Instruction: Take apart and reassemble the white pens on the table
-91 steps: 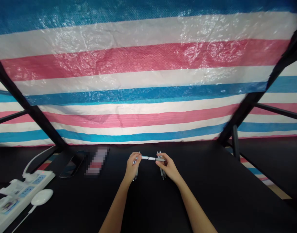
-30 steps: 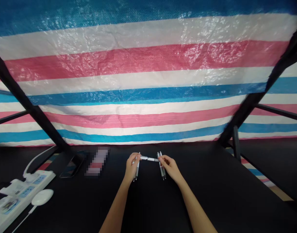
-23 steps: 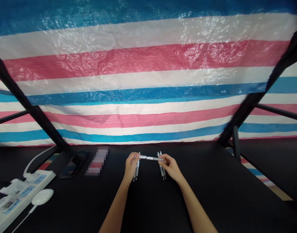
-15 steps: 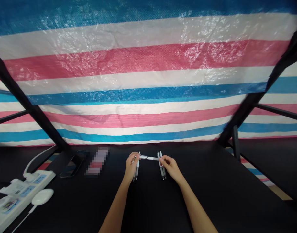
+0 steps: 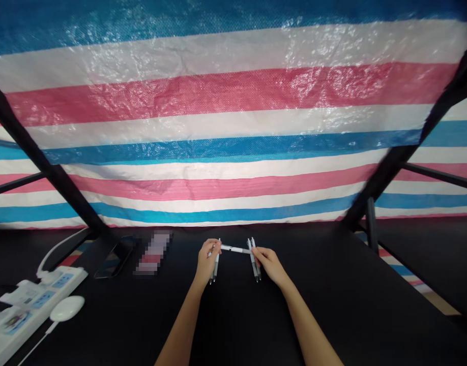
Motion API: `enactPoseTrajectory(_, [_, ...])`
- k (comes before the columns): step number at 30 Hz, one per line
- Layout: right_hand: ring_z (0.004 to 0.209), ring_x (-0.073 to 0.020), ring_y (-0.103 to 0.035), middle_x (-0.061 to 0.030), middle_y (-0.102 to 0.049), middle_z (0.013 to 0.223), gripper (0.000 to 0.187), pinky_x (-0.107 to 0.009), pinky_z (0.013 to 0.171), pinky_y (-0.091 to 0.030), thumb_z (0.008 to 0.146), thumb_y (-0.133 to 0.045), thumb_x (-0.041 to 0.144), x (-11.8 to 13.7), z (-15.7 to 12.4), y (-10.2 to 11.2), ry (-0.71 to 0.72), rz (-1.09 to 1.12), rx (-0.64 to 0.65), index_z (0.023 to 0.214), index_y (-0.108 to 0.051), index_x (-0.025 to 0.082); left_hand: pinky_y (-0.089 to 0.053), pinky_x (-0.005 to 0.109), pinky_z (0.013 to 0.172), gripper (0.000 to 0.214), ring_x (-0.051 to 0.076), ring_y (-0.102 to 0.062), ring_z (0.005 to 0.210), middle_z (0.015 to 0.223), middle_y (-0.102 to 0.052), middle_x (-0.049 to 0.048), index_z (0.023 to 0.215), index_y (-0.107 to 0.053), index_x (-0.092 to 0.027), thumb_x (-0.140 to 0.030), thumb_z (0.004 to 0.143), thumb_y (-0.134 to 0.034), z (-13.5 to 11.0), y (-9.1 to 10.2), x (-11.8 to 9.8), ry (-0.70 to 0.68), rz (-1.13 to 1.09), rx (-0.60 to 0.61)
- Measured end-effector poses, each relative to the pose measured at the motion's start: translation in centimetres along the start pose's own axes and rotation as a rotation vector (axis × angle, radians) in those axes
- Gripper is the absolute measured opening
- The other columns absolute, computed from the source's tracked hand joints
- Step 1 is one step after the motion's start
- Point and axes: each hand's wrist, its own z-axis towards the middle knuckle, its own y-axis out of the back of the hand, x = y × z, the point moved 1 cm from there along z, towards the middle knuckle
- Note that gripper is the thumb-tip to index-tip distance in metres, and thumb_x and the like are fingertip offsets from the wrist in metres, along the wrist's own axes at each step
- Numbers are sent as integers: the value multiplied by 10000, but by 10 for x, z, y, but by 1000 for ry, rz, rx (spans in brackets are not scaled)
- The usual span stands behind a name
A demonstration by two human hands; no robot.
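A white pen with a grey grip (image 5: 234, 249) spans the gap between my hands, lying crosswise. My left hand (image 5: 209, 256) pinches its left end. At the grey right end, the fingers of my right hand (image 5: 269, 261) are closed on it. Two similar pens (image 5: 216, 269) lie lengthwise beneath and beside my left hand, partly covered by it. Another pair of pens (image 5: 253, 262) lies side by side at the fingertips of my right hand, tips toward me. The crosswise pen passes above the upper parts of these pairs.
On the black table (image 5: 241, 325), a white power strip (image 5: 38, 310) and a round white charger (image 5: 67, 308) sit at the left. Behind them lie a dark phone (image 5: 114, 259) and a blurred-out flat item (image 5: 153, 254). Black frame bars and a striped tarp (image 5: 233, 152) stand behind.
The crosswise pen has tilted slightly, its right end a little lower, and turned about its length. My right hand has shifted slightly right; both hands keep hold of the pen.
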Motion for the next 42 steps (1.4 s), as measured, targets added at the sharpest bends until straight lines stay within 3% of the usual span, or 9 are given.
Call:
enactPoseTrajectory(3, [445,-99,-406,22,-426,467,543,-224,475,-320,836,-410,589,-1,0,-3,-12,23,59,491,-478,175,-409,238,680,412,163,-578,785,814,-600,56,505,-516,-160,-442,805,-500,0,0,2,48,-35,-50])
enactPoseTrajectory(8, [477,-99,-436,16,-477,498,523,-214,491,-331,838,-426,587,4,-4,-15,16,22,207,610,-617,156,-399,211,535,351,117,-541,565,597,-565,-4,747,-642,-161,-500,759,-550,0,-1,3,209,-170,-99])
enactPoseTrajectory(12, [492,-98,-435,19,-480,504,518,-214,504,-321,856,-420,565,8,-7,-22,38,7,258,646,-654,153,-464,230,650,323,136,-617,668,680,-651,24,743,-620,-162,-473,671,-668,1,-1,0,225,-307,-102])
enactPoseTrajectory(14, [493,-99,-434,20,-478,502,516,-215,507,-313,861,-420,555,9,-8,-24,55,2,267,653,-665,152,-484,264,703,377,158,-647,717,737,-687,46,864,-604,-166,-477,665,-678,1,-3,0,244,-399,-85])
enactPoseTrajectory(19, [479,-106,-440,22,-482,483,506,-219,508,-307,868,-417,537,13,-12,-33,63,0,288,653,-683,163,-512,333,742,804,178,-679,736,904,-711,88,1350,-273,-224,-486,696,-661,-2,-5,-3,307,-558,-11])
enactPoseTrajectory(26, [466,-104,-447,16,-505,493,521,-214,495,-314,884,-385,521,18,-19,-49,78,-47,358,633,-672,166,-535,269,585,829,150,-671,599,939,-698,100,1389,-227,-249,-475,713,-649,-5,-6,-12,353,-531,82])
enactPoseTrajectory(30, [461,-105,-439,20,-487,490,501,-219,488,-305,874,-398,520,12,-13,-40,68,-82,213,625,-644,161,-523,250,496,761,145,-649,512,782,-691,49,1331,-324,-206,-455,697,-662,-3,-7,-9,383,-484,63])
enactPoseTrajectory(35, [429,-108,-384,35,-392,448,528,-234,462,-289,838,-397,588,0,-2,-14,10,33,-171,591,-591,163,-453,220,373,649,88,-520,339,582,-605,-41,1210,-454,-171,-434,665,-687,-4,-6,-6,382,-453,25])
enactPoseTrajectory(42, [429,-113,-380,33,-375,435,537,-252,473,-310,830,-392,608,-20,4,7,9,64,-459,555,-552,176,-413,208,337,598,75,-474,305,557,-594,-41,1144,-501,-158,-439,651,-693,-4,-4,-2,371,-416,8])
